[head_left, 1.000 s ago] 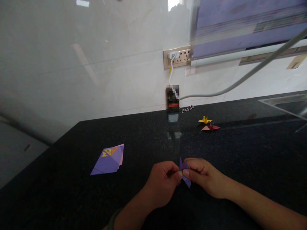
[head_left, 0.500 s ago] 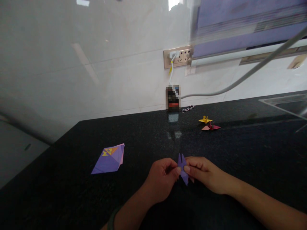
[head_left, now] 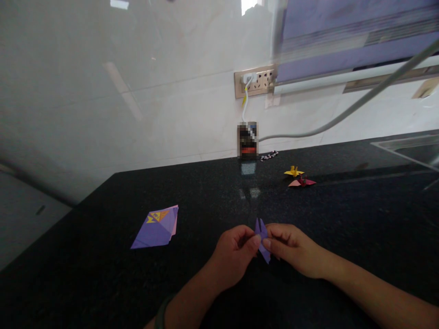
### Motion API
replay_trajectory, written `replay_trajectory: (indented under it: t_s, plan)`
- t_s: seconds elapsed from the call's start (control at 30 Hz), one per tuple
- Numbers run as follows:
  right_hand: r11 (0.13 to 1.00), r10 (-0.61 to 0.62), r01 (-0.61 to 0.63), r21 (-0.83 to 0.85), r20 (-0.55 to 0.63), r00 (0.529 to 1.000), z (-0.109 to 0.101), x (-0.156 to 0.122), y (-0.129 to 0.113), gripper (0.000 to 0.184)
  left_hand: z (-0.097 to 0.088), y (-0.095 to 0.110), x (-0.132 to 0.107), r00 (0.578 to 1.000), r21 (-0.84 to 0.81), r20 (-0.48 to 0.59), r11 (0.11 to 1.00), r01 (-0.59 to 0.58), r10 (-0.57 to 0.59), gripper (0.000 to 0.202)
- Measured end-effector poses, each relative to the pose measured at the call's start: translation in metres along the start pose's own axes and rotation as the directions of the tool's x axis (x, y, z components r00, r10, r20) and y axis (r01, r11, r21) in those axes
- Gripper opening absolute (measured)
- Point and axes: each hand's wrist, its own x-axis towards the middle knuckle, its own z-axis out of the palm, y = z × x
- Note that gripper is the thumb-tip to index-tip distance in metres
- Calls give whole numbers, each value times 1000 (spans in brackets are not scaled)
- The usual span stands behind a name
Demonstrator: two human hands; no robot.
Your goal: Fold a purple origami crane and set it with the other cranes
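Between my two hands is a folded piece of purple origami paper (head_left: 265,254), narrow and pointed, with two slim tips side by side at its far end. My left hand (head_left: 236,253) pinches its left edge between thumb and fingers. From the other side my right hand (head_left: 291,249) grips it, thumb on top and fingers partly hidden behind the paper. Both thumbs press near the middle of the piece. To the left on the dark counter lies a small stack of purple and pink paper (head_left: 154,233) with a yellow and orange print.
A yellow paper crane (head_left: 294,172) and a red-pink paper crane (head_left: 302,182) sit on the black counter (head_left: 206,192). Against the wall stands a pixelated dark object (head_left: 248,141) beside a beaded string (head_left: 269,156). A grey cable (head_left: 308,134) runs right; a wall socket (head_left: 264,82) holds a plug.
My left thumb has slid slightly to the right over the purple paper, covering more of its middle. The paper has shifted very little. Everything else stays put.
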Motion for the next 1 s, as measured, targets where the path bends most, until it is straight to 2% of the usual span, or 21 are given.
replay_trajectory:
  t_s: [0.27,0.43,0.53,0.7,0.83,1.0]
  plan:
    - [988,-76,80,-130,31,997,0,-3,-3,21,-1,-3,-2,999,155,-14,987,-28,31,19]
    - [997,-20,22,-77,26,999,1,-3,-4,22,0,-1,-3,1000,147,-20,989,-17,20,22]
    - [989,-57,56,-139,-2,998,1,-1,-4,22,0,0,-3,999,144,-27,989,-24,28,22]
    - [989,-31,28,-144,-23,999,1,-2,-5,25,1,3,-2,999,80,-36,997,-18,21,20]
    - [957,-98,80,-277,-50,994,0,-1,-5,25,2,3,0,999,31,-39,999,-24,25,19]
    - [932,-161,129,-339,-67,985,0,0,-1,22,4,4,2,998,-169,-33,984,49,-56,16]
